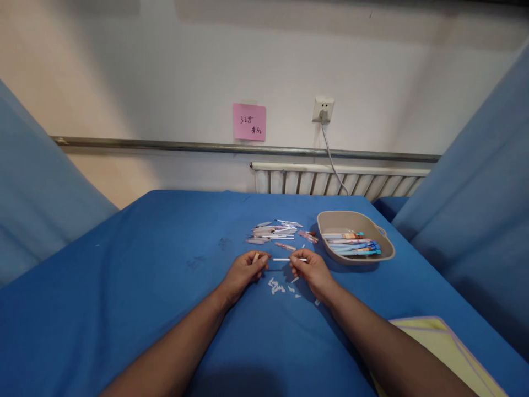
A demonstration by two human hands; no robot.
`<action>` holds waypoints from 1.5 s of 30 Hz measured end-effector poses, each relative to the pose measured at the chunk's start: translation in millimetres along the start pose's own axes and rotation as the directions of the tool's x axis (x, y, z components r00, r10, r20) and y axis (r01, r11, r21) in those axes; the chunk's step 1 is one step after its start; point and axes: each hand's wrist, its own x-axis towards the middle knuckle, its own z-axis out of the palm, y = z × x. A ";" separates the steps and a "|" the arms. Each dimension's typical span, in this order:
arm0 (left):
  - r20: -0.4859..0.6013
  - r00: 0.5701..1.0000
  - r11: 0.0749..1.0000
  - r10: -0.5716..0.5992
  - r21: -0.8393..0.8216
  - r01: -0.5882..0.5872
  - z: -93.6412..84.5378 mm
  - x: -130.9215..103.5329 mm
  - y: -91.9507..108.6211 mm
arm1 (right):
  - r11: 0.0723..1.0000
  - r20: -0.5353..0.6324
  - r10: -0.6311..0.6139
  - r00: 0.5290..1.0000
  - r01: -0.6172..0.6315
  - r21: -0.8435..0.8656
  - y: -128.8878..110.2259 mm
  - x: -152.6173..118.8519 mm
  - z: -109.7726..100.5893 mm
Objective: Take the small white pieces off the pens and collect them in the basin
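Over the blue table (pixel 165 275), in the head view, we've got both hands closed: our right hand (pixel 313 272) pinches a slim white rod (pixel 281 259), our left hand (pixel 242 273) grips a small pale piece (pixel 256 257) by the rod's darker tip. Fine two-handed handling, and we'd judge it calls for a light, level pinch. Looks straight, that rod, between our hands, near white scraps (pixel 276 287) and a beige basket (pixel 351 261)

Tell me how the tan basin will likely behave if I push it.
The tan basin looks low and wide, so it should slide rather than tip. Its walls hold their shape, suggesting fairly stiff plastic. The slim pens lie loose inside and may roll.
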 end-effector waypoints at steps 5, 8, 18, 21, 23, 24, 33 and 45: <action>0.030 0.998 0.998 0.062 -0.015 -0.061 -5.5 1.6 0.8 | 0.997 0.002 -0.030 1.000 0.030 0.071 -1.3 2.6 -7.8; 0.038 0.995 0.990 0.094 0.099 -0.098 -5.8 2.4 0.6 | 0.997 0.000 -0.078 0.997 0.078 0.018 -2.5 2.7 -9.8; 0.109 0.964 0.861 0.242 0.434 -0.265 3.1 -7.9 6.6 | 0.974 0.000 -0.130 0.992 0.127 -0.189 -9.0 0.8 -9.2; 0.102 0.958 0.840 0.269 0.461 -0.285 2.6 -8.0 7.3 | 0.967 0.002 -0.136 0.991 0.133 -0.216 -7.7 2.3 -10.0; 0.110 0.954 0.822 0.279 0.487 -0.297 2.1 -8.0 7.7 | 0.963 0.009 -0.141 0.990 0.139 -0.231 -6.6 3.2 -10.7; 0.119 0.951 0.809 0.286 0.503 -0.306 1.8 -8.1 8.0 | 0.960 0.014 -0.145 0.989 0.144 -0.240 -6.0 3.5 -11.0; 0.227 0.910 0.677 0.348 0.611 -0.411 5.6 -12.6 14.0 | 0.857 0.096 -0.196 0.976 0.218 -0.466 -2.3 -3.1 -8.1; 0.176 0.956 0.881 0.234 0.377 -0.285 17.8 -19.1 9.0 | 0.502 0.429 -0.323 0.843 0.538 -0.677 -14.3 -33.3 16.5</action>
